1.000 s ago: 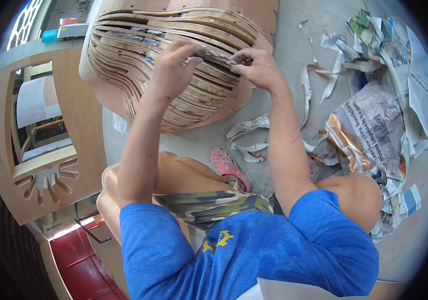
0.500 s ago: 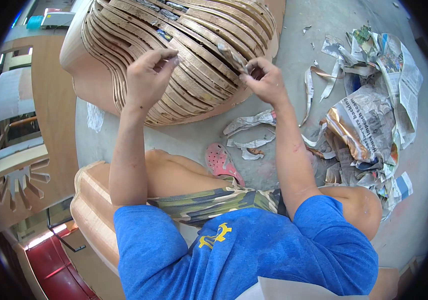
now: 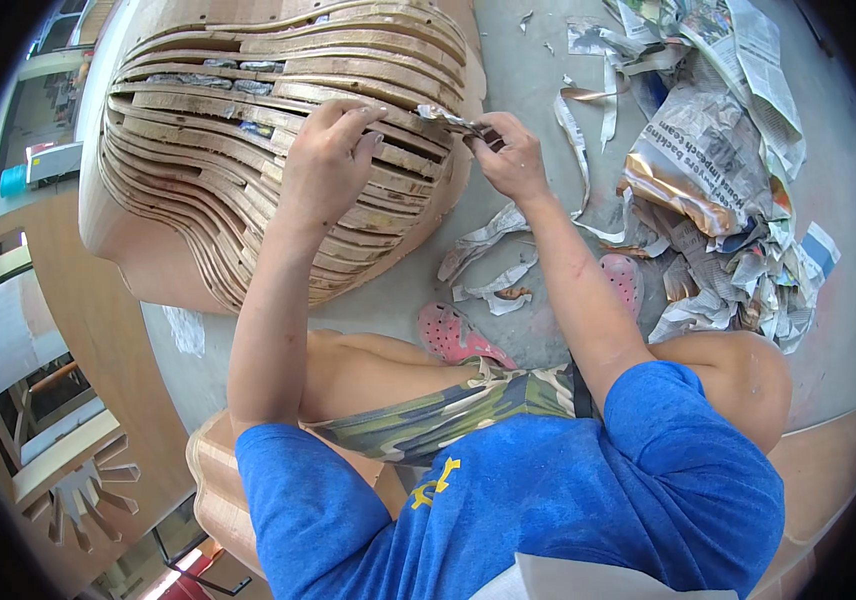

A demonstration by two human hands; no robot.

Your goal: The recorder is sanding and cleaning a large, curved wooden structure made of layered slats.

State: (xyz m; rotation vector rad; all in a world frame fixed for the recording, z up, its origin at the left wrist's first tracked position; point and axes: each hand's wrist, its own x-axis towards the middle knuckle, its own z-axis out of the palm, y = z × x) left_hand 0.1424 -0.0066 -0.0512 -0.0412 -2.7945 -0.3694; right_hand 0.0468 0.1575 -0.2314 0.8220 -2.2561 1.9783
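Pinching a twisted newspaper strip in the right hand, the strip over the right side of a curved, slatted wooden form, left hand curled above the slats, thumb and fingertips narrowly apart, crumpled newspaper on the grey floor to the right.

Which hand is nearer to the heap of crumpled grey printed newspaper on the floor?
Right. The right hand is left of the newspaper heap, apart from it; the left hand is farther left, over the curved, slatted brown wooden form.
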